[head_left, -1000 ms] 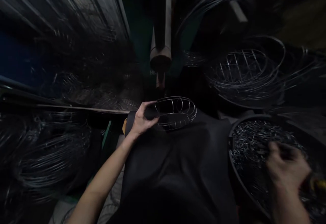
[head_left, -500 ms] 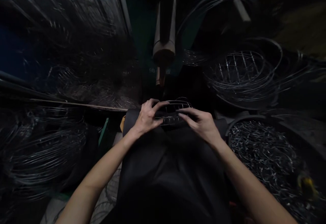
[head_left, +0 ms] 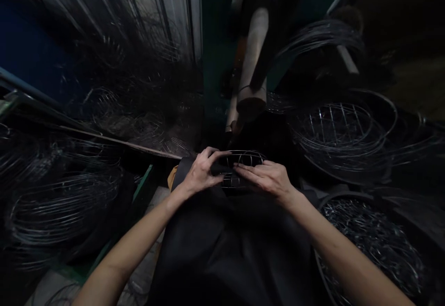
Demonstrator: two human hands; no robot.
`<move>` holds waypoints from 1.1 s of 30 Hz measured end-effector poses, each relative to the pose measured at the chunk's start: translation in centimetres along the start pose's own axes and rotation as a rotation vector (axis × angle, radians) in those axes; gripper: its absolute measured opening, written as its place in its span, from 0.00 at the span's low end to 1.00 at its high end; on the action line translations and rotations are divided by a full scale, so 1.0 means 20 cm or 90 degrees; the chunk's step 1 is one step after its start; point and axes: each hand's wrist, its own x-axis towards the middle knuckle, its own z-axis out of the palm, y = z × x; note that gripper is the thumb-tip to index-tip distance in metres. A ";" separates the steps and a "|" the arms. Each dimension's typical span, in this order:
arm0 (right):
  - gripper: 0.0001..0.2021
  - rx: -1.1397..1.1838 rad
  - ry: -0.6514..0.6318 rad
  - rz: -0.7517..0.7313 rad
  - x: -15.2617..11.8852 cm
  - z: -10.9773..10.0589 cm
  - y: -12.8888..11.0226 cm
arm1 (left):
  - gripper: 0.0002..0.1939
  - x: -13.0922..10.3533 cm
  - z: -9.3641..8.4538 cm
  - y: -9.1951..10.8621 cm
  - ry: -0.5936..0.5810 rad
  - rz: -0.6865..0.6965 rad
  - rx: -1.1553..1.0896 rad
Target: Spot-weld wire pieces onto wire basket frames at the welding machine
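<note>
A small round wire frame with cross wires (head_left: pixel 246 152) is held in front of me, above the dark cloth (head_left: pixel 239 232) over my lap. My left hand (head_left: pixel 205 170) grips its left side, thumb below and fingers along the upper rim. At its right side my right hand (head_left: pixel 266 176) is closed, with fingers reaching over the wires toward the middle. Dim light hides how exactly the right fingertips meet the wire.
Ahead stands a machine with a thick metal cylinder (head_left: pixel 252 99). Round wire grids (head_left: pixel 339 125) are piled at right, above a tub (head_left: pixel 368 241) of small metal pieces. Wire hoops (head_left: pixel 62 213) are heaped at left. A thin board edge (head_left: pixel 132 144) runs toward my left hand.
The view has shifted, so the machine and piles appear lower and further right. My right hand has turned, its fingers now lying further across the wire frame. The left keeps its grip.
</note>
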 end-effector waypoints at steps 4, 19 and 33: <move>0.10 -0.045 0.037 -0.035 0.00 0.01 0.03 | 0.29 0.01 0.01 0.00 0.015 -0.004 -0.021; 0.12 -0.119 0.070 -0.085 -0.01 0.03 0.07 | 0.25 0.04 0.02 -0.02 0.085 0.030 -0.023; 0.10 -0.165 0.078 -0.072 0.02 0.05 0.08 | 0.24 0.09 0.04 -0.11 0.081 0.097 0.063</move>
